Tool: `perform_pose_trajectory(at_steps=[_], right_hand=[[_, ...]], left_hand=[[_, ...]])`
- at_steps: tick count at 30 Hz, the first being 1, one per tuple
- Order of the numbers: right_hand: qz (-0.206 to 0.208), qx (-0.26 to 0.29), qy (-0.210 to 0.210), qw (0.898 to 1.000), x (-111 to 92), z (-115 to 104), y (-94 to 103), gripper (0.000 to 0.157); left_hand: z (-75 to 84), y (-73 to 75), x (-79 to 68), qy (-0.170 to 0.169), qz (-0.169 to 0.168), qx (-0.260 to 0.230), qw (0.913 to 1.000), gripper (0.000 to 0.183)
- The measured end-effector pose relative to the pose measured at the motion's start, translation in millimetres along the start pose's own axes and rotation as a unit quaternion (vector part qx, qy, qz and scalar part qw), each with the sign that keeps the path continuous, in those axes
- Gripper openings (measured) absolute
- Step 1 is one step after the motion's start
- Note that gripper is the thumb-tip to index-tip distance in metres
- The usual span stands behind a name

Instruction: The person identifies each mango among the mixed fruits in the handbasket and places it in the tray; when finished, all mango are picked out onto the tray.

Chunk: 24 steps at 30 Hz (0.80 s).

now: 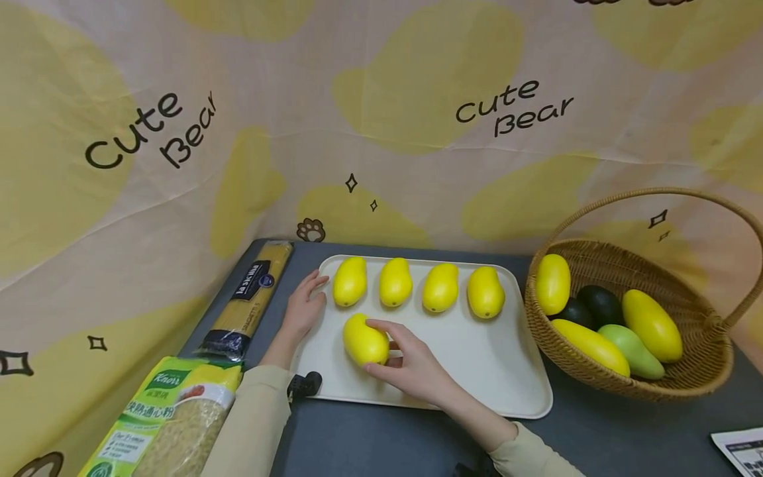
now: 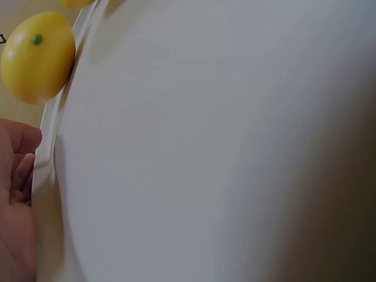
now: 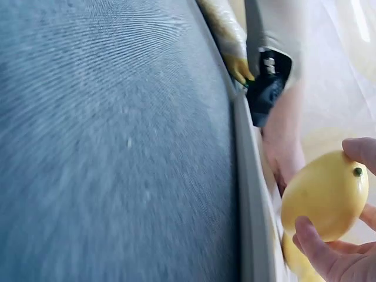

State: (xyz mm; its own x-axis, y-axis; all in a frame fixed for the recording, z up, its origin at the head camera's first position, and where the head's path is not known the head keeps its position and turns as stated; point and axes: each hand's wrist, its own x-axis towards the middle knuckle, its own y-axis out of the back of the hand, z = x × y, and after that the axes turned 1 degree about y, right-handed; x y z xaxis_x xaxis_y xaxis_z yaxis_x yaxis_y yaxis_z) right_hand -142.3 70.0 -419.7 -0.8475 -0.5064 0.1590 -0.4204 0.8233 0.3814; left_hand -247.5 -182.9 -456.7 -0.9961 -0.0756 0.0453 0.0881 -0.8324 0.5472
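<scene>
My right hand (image 1: 411, 363) pinches a yellow mango (image 1: 365, 339) between thumb and fingers, over the left part of a white tray (image 1: 477, 361). In the right wrist view, that mango (image 3: 329, 197) shows a small green stem spot between the fingertips. Several more yellow mangoes (image 1: 396, 282) lie in a row along the tray's far side. At the tray's left rim rests my left hand (image 1: 305, 308), its fingers loosely bent beside the leftmost mango of the row (image 1: 350, 281). The left wrist view has this hand (image 2: 17, 194) at its edge, against the rim.
On the right stands a wicker basket (image 1: 709, 374) with a tall handle, containing yellow mangoes, dark avocados and a green fruit (image 1: 632, 351). A spaghetti pack (image 1: 250, 298) and a Knorr pasta bag (image 1: 173, 417) lie left of the tray. A printed sheet (image 1: 742, 450) is at lower right.
</scene>
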Motion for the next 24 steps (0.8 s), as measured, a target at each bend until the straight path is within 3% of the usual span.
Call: perform_pose_trajectory(at_steps=[9,16,24], right_hand=[[0.002,-0.073,0.028,0.997,8.9,-1.8,-18.4,0.065],[0.000,-0.180,0.038,0.983,10.2,-1.1,-27.3,0.067],[-0.024,-0.162,0.048,0.985,8.3,-3.2,-29.9,0.066]], left_hand=[[3.4,-0.6,-0.1,0.006,-0.004,-0.008,0.9999,0.042],[2.3,-1.3,0.9,0.007,-0.004,-0.013,0.9999,0.041],[1.6,0.0,1.4,0.001,-0.001,-0.015,0.9999,0.041]])
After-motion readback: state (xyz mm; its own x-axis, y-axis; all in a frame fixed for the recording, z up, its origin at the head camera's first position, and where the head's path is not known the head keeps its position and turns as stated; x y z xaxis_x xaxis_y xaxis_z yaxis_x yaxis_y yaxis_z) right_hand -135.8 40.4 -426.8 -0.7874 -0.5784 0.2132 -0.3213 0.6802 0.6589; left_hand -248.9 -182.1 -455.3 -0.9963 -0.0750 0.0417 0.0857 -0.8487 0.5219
